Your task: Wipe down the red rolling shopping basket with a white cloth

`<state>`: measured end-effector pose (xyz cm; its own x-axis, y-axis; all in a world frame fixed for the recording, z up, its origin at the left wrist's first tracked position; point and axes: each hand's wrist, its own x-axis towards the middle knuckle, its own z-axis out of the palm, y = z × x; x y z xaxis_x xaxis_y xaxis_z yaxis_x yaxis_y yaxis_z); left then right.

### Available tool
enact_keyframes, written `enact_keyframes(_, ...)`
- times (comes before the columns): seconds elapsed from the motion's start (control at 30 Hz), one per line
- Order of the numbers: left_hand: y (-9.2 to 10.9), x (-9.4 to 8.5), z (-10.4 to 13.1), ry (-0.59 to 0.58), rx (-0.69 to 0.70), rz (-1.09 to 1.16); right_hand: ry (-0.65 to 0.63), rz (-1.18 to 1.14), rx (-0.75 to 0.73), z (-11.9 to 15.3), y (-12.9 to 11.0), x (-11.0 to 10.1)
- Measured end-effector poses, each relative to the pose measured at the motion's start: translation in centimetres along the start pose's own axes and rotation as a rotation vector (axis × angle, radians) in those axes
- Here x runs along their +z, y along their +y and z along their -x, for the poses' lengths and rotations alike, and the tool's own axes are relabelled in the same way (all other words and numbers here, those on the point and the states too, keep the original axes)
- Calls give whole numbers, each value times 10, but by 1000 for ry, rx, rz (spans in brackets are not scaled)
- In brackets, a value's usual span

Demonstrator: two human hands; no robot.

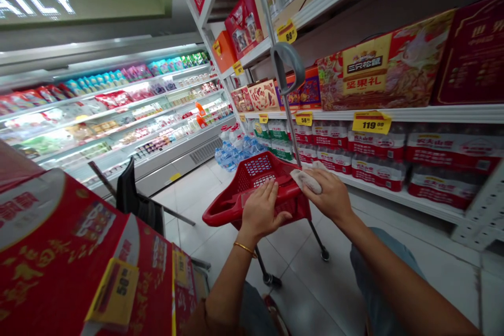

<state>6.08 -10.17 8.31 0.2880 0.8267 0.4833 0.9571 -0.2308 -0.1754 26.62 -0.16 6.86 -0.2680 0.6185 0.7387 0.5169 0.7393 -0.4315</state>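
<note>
A small red shopping cart (214,213) with a plastic basket stands in front of me on wheeled metal legs. My left hand (260,211) lies on its near rim, fingers stretched out flat and thumb apart. At the right end of that rim, my right hand (326,191) grips a white cloth (307,181), crumpled and pressed against the red plastic. Part of the cloth is hidden under my fingers. A grey metal pole (290,126) with a grey looped handle (289,65) rises beside the cart's right side.
Shelves with gift boxes (381,71) and packs of bottled water (378,152) line the right. Stacked red cartons (51,257) stand close at my left, by a black chair (132,189). Farther back are water jugs (236,149) and a lit refrigerated display (118,110). Underfoot is a tiled floor (315,294).
</note>
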Motion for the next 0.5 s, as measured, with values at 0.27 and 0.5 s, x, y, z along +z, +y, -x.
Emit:
enact_keyframes(0.27,6,-10,10,35,47,9,23,36,-21,15,-15,-15)
enact_keyframes(0.5,7,-21,22,44,126,73,96,97,-108,35,-26,-26)
